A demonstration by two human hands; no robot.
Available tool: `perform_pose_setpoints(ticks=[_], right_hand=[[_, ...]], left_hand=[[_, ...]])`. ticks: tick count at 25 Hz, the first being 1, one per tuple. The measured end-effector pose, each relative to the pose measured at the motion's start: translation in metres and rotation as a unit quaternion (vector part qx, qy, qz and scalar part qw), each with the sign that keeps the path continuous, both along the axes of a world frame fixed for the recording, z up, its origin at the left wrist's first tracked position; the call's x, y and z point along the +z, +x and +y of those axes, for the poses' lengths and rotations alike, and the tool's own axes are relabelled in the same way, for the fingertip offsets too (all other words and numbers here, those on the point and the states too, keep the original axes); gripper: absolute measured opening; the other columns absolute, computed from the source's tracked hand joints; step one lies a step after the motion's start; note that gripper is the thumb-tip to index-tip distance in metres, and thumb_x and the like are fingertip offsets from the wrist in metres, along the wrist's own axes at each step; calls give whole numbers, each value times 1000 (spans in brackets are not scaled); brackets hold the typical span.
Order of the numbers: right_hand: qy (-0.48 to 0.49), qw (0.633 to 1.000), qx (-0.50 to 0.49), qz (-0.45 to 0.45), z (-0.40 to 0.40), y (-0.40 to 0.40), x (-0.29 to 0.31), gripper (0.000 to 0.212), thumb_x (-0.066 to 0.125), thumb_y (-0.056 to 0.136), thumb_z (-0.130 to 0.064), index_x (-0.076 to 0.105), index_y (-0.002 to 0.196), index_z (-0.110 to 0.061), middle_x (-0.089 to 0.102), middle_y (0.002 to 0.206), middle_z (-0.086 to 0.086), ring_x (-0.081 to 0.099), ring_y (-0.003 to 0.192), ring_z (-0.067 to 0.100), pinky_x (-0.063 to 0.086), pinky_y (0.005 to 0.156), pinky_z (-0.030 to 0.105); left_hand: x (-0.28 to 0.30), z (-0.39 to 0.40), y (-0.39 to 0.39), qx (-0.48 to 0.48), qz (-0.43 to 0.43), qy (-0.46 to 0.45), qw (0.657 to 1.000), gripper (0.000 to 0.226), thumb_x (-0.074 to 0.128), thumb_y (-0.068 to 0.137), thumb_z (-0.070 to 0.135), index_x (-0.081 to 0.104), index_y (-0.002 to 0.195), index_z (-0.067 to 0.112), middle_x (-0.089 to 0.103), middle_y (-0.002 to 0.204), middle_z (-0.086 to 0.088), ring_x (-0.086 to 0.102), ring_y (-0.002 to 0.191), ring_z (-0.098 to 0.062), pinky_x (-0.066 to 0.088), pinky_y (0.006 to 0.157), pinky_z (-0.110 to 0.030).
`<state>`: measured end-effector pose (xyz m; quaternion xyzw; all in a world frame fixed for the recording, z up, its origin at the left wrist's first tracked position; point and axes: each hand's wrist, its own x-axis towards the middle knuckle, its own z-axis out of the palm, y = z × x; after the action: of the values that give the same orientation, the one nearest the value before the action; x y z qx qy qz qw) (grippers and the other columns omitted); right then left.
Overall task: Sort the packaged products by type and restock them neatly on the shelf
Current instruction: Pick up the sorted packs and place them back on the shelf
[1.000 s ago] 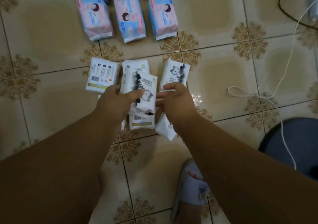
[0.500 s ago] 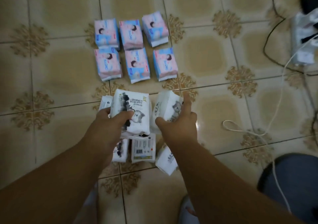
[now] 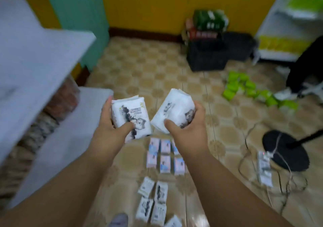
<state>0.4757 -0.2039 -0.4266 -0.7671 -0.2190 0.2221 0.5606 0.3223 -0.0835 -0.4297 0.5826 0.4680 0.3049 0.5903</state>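
Hands, left [image 3: 111, 136] and right [image 3: 187, 130], grip white packs [image 3: 132, 118] over tiled floor [image 3: 139, 64].

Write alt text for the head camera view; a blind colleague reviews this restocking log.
Each hand, left hand and right hand, grips white packs: left pack, right pack. Below on the tiled floor lie pink packs and more white packs; a white shelf stands left.

Print on the white packs [image 3: 132, 117] is too blurred to read.
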Motion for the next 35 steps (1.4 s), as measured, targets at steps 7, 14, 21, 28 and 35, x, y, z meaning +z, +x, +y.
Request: perform_pose_setpoints(ticks=[7,14,21,28,35], right_hand=[[169,981,-3,-92,120,-48,236,77,81,61,-35,34,120,-46,55,122,-8,61,107,7,57,80,32],[306,950,0,-62,234,-78,353,77,84,67,-32,31,123,-43,53,125,-2,61,102,9,59,83,38],[370,926,58,-47,343,-58,386,71,83,74,-27,33,123,-41,57,117,-14,61,98,-1,55,71,20],[375,907,193,12,528,-63,396,73,83,72,-34,32,124,-32,54,125,-2,61,99,7,52,71,21],[295,890,348,5,701,-103,417,77,81,64,-47,33,121,-30,52,125,5,60,96,18,54,87,40]], left_hand=[[259,110,-59,79,-168,109,977,65,80,69,18,46,118,43,64,113,2,69,99,-22,58,82,-51],[392,202,-92,128,-175,231,948,59,79,75,20,43,118,38,63,106,5,67,93,-14,55,75,-34],[444,300,-96,195,-26,347,917,60,78,76,18,39,118,36,57,96,13,58,84,-4,48,70,-29],[444,445,-116,316,88,347,878,66,87,65,26,41,112,26,54,112,-5,59,87,-19,49,69,-32],[444,527,-159,494,268,269,782,58,85,66,35,45,105,19,47,107,-4,56,85,-24,50,72,-37]])
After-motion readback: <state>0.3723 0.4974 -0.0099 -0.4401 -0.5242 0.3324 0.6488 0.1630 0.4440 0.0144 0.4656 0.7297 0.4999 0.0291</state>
